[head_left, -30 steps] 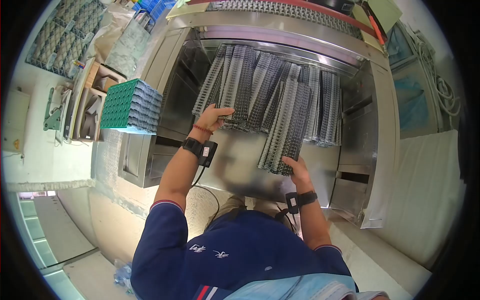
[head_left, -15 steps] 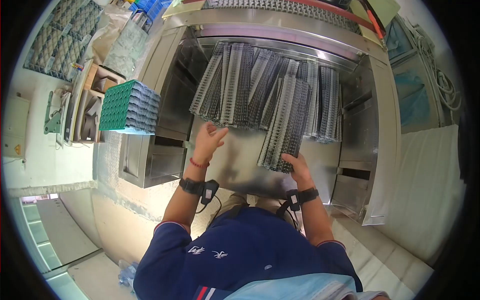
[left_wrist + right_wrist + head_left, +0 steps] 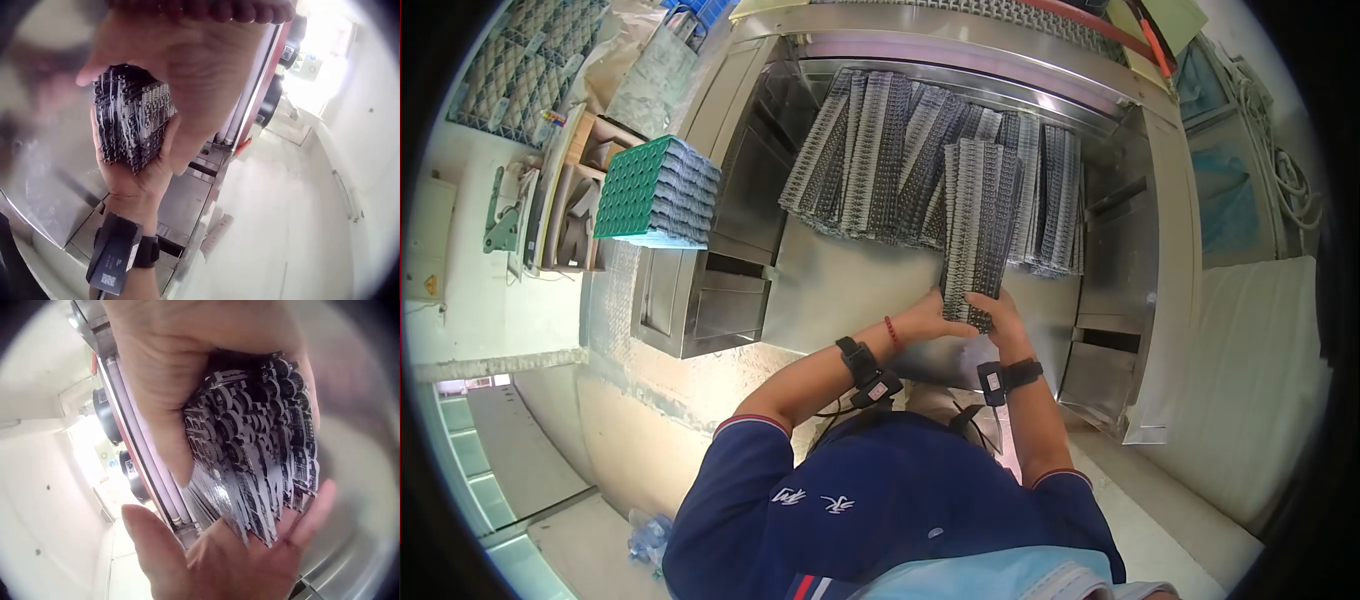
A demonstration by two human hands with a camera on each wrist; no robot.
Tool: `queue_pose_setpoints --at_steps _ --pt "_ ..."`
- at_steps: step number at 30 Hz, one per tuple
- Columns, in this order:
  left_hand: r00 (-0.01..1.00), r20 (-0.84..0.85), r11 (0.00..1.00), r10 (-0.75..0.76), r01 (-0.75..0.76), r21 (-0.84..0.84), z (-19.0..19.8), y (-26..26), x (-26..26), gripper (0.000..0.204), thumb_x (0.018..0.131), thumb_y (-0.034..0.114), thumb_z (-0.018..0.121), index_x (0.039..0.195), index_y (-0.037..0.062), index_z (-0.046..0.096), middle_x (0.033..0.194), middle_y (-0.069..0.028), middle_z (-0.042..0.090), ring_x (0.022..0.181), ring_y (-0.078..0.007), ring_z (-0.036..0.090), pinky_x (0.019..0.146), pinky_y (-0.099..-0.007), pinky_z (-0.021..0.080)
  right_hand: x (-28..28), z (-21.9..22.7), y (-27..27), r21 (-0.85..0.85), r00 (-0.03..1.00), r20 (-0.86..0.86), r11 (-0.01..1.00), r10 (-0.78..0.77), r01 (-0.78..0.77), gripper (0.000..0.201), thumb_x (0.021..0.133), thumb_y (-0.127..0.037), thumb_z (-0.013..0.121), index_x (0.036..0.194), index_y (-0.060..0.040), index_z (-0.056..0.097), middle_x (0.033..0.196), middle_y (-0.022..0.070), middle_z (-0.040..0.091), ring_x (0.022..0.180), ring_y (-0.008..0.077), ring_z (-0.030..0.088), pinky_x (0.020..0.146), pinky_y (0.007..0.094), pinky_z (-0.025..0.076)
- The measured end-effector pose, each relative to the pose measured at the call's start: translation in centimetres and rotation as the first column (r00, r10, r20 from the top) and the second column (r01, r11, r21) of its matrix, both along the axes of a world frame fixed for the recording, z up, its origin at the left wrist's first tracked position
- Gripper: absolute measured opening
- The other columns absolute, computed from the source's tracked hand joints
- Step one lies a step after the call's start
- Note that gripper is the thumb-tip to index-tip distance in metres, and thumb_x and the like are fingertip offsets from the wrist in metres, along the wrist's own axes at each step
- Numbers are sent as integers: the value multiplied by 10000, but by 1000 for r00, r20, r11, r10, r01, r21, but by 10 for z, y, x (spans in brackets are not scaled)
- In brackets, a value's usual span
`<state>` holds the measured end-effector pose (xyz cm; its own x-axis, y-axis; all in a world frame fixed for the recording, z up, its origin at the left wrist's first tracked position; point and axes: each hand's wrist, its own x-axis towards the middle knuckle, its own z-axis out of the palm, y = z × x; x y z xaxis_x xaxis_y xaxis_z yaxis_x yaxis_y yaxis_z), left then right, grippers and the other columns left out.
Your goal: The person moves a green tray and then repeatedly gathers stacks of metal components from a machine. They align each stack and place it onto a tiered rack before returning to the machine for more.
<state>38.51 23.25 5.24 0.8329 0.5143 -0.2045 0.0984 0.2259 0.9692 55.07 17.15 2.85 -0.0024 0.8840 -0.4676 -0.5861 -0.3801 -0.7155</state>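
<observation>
A bundle of long, narrow circuit-board strips (image 3: 980, 220) is held over the near side of the metal bed, its far end overlapping other strips. My right hand (image 3: 1004, 322) grips the near end, thumb on top and fingers round the side. At the left of that same end is my left hand (image 3: 922, 318), its fingers partly hidden by the strips. In the right wrist view the left hand's fingers lie under the bundle (image 3: 250, 444), and its thumb (image 3: 150, 540) stands apart from it. Uneven layered strip ends (image 3: 134, 119) show between both hands in the left wrist view.
More bundles of strips (image 3: 875, 150) lie side by side at the back of the metal bed (image 3: 840, 290). Metal walls (image 3: 1135, 230) border it right and left. A stack of green-topped trays (image 3: 635, 192) stands at the left, beside a shelf with boxes (image 3: 580, 215).
My left hand has left the bundles at the back left and come across to the held bundle's near end. The right hand keeps its grip; the bundle now stands straighter and slightly nearer.
</observation>
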Motion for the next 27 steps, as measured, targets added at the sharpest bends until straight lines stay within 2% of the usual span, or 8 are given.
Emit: queue_pose_setpoints --at_steps 4,6,13,17,19,21,23,27 --pt "993 -51 992 -107 103 -76 -4 -2 -9 740 686 198 766 1267 -40 374 1215 -132 471 1100 -184 468 930 -304 396 1 6 -15 33 999 48 999 -15 14 536 689 -33 672 1173 57 460 1028 125 593 919 219 592 824 325 482" --pt "967 -130 905 -221 153 -396 -4 -9 -21 683 689 155 753 1254 -20 412 1159 -104 526 1072 -176 494 917 -302 401 -3 -5 -41 36 997 63 999 -42 40 602 647 6 687 1193 58 440 1047 131 587 926 225 591 832 329 481" --pt "895 -50 772 -444 354 -528 -28 -27 -22 521 707 86 720 1174 -7 507 1055 -85 602 973 -171 564 855 -294 450 -8 5 -114 -73 989 116 994 88 -79 823 542 -135 814 1224 55 394 1068 123 570 944 230 587 877 338 459" --pt "793 -114 691 -598 439 -574 -27 -40 -14 468 732 128 704 1129 -39 520 1031 -134 607 900 -210 616 701 -324 548 11 -3 -146 -72 843 512 986 165 -149 886 506 -233 822 1217 46 373 1077 157 570 966 261 587 876 348 451" --pt "732 -168 594 -660 371 -714 -49 -53 -9 436 741 151 698 1083 -59 526 992 -157 610 857 -235 630 675 -334 555 18 29 -138 -314 429 809 913 401 -261 905 487 -260 808 1221 31 364 1098 209 557 996 292 579 864 355 454" --pt "732 -176 585 -659 351 -731 -72 -64 -1 361 761 157 685 1013 -55 537 948 -163 611 822 -255 641 673 -345 559 23 21 -137 -333 262 879 906 399 -263 913 468 -282 799 1215 9 363 1032 215 558 946 317 582 816 372 469" --pt "785 -124 481 -607 238 -844 -109 -73 9 299 775 160 678 969 -26 547 925 -156 612 829 -252 644 670 -353 563 28 15 -128 -373 -140 928 856 346 -356 885 463 -253 813 1195 -12 379 969 165 551 890 304 575 769 381 470" --pt "768 -178 539 -615 245 -806 -112 -71 -3 229 815 177 633 919 -19 577 854 -140 634 732 -241 655 609 -339 563 34 1 -109 -434 -360 885 802 294 -411 867 455 -218 821 1184 -35 389 957 127 523 883 276 553 743 365 460"
